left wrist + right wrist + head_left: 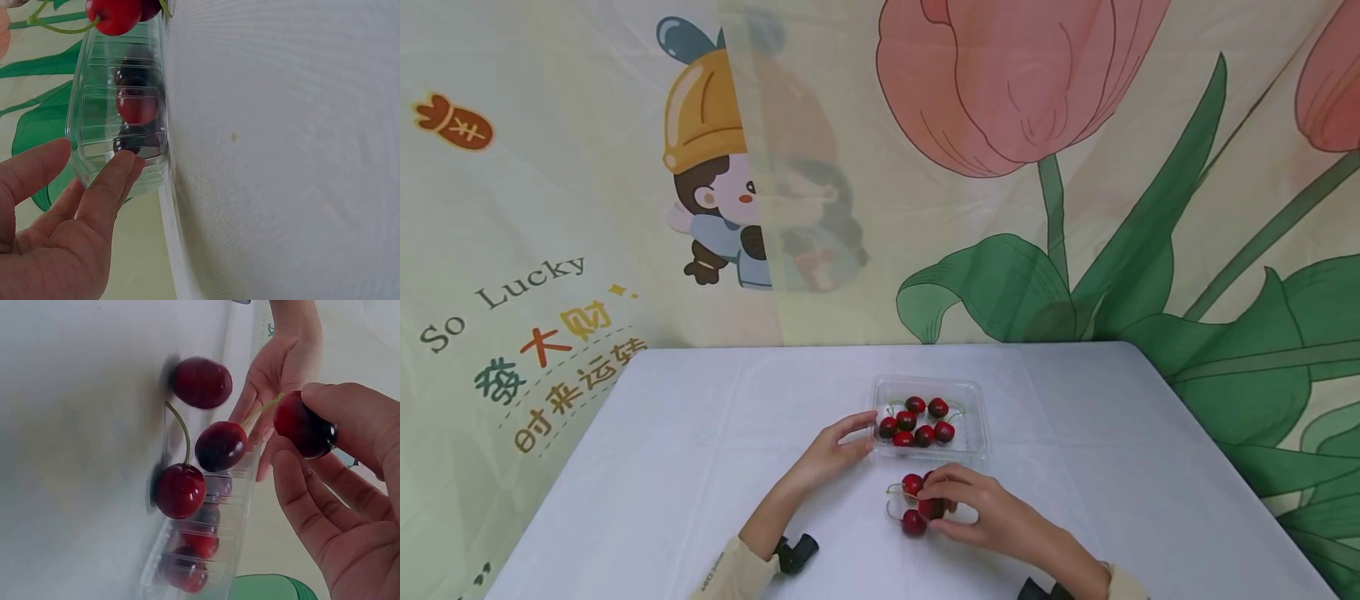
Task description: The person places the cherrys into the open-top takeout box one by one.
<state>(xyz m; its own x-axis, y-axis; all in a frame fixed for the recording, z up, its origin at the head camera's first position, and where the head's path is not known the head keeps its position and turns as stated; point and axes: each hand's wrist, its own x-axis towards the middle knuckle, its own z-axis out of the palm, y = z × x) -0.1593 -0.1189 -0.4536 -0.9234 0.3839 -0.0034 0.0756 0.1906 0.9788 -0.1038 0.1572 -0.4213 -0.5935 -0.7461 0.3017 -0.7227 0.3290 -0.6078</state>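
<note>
A clear plastic container point(983, 425) on the table holds several dark red cherries point(906, 420). My left hand point(831, 457) is at its left end, with fairly straight fingers touching the wall; the left wrist view shows that hand point(69, 237) at the container's corner. Nearer to me, my right hand point(992, 512) pinches one cherry point(306, 425) between thumb and fingers. Beside and under that hand are loose cherries point(913, 522) with green stems; the right wrist view shows three of them, including a dark cherry point(222, 445) and a stemmed cherry point(180, 490).
A white cloth covers the table point(700, 467). Behind its far edge hangs a printed curtain point(820, 317) with tulips, a cartoon figure and lettering. Black wrist cameras point(797, 553) sit at both cuffs.
</note>
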